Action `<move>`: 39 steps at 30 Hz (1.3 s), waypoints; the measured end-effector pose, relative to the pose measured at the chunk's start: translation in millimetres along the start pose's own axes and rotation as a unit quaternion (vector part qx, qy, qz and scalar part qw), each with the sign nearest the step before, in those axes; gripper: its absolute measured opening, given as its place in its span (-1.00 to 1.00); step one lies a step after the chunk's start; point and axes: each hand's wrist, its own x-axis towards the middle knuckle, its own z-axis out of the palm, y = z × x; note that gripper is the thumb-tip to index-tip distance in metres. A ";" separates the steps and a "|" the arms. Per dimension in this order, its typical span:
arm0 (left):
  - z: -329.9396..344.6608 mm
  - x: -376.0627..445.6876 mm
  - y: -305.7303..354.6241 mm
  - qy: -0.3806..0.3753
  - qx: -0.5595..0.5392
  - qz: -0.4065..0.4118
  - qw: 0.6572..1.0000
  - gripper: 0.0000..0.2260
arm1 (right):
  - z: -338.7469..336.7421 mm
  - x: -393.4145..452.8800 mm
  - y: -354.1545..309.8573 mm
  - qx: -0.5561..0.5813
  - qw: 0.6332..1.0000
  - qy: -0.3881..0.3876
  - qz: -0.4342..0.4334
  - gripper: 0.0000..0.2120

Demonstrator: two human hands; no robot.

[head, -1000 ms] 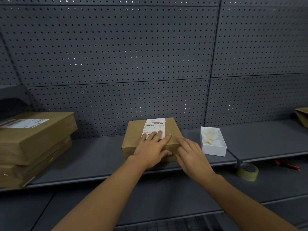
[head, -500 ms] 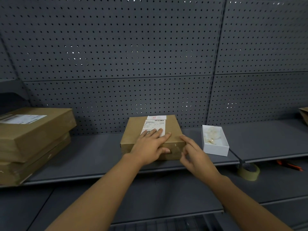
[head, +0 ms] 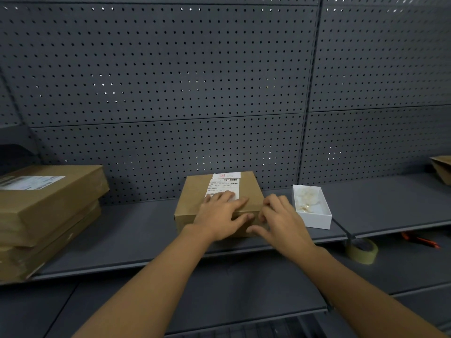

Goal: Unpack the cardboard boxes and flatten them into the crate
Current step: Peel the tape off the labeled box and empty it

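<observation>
Two stacked cardboard boxes (head: 46,215) lie at shelf (head: 136,232) left. Centre: labelled cardboard box (head: 195,203), closed. Left hand (head: 220,215) presses flat on its top, fingers straight. Right hand (head: 280,222), fingers curled, works its front-right edge; grasp unclear. White tray (head: 316,219) beside; tape roll (head: 362,250) lower right.

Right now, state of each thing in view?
small cardboard box: closed, labelled, on shelf
left hand: flat on the box top
right hand: fingers curled at the box's right front edge
white box: open, wrapping inside
stacked cardboard boxes: closed
tape roll: on lower shelf
</observation>
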 end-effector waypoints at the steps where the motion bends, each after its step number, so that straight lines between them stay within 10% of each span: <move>1: 0.2 0.3 -0.6 -0.003 0.004 -0.001 1.000 -0.43 | 1.0 3.3 -1.6 -0.009 1.000 -0.001 0.006 -0.63; 21: -2.2 1.5 6.0 -0.030 0.006 -0.012 0.999 -0.39 | -14.8 -4.0 12.8 0.336 0.907 -0.075 0.243 -0.66; 27: -25.0 -17.3 -18.8 -0.136 -0.100 -0.015 0.985 -0.40 | -24.0 -2.2 4.9 0.503 0.817 -0.129 0.249 -0.77; 33: -35.7 -20.9 6.8 -0.168 -0.103 -0.082 0.977 0.06 | -9.5 11.6 -14.5 0.551 0.770 -0.224 0.230 -0.90; 39: -19.1 -29.1 2.7 -0.119 -0.086 -0.068 0.987 -0.17 | -3.8 9.4 -16.7 0.559 0.743 -0.240 0.280 -0.81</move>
